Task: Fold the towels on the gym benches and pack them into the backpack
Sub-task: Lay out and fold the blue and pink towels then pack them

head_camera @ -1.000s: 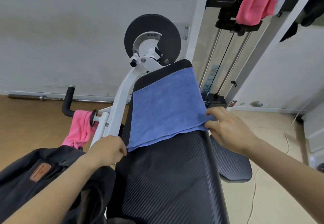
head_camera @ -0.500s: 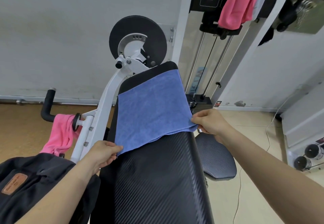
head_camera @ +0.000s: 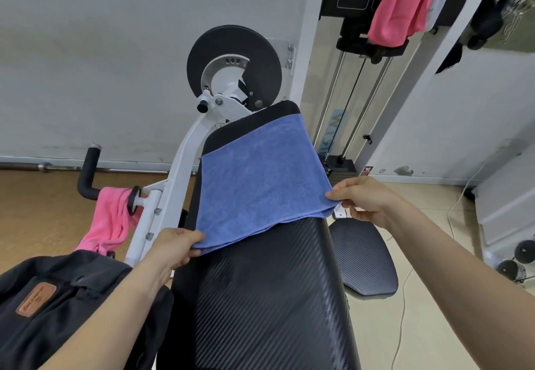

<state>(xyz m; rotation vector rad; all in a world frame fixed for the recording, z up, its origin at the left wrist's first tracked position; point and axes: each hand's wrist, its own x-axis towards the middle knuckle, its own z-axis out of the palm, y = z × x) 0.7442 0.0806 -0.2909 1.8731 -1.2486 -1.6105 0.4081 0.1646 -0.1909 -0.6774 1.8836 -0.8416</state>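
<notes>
Blue towel (head_camera: 260, 184): lies doubled on the far half of the black padded table (head_camera: 269, 297), two layered hems visible along its near edge. Its far edge stops just short of the table's far end, and its width spans the table from the left edge to the right edge. Left grip (head_camera: 173, 246): thumb and fingers pinch the towel's near left corner at the table's left edge. Right grip (head_camera: 364, 199): thumb and fingers pinch the near right corner at the table's right edge, slightly farther up the table than the left. The near hem runs between the two grips across the pad. The near half of the table shows bare ribbed upholstery. Backpack (head_camera: 72, 297): dark, with a brown patch, sits just beside the table's near left corner, under the left forearm; whether its opening is unzipped cannot be told. Pink towel (head_camera: 111, 219): draped over a handle of the white frame (head_camera: 179, 178) beyond the table's left edge. A second pink cloth (head_camera: 405, 2) hangs on the machine beyond the table's far right corner. A smaller black pad (head_camera: 364, 262) sits off the right edge.
</notes>
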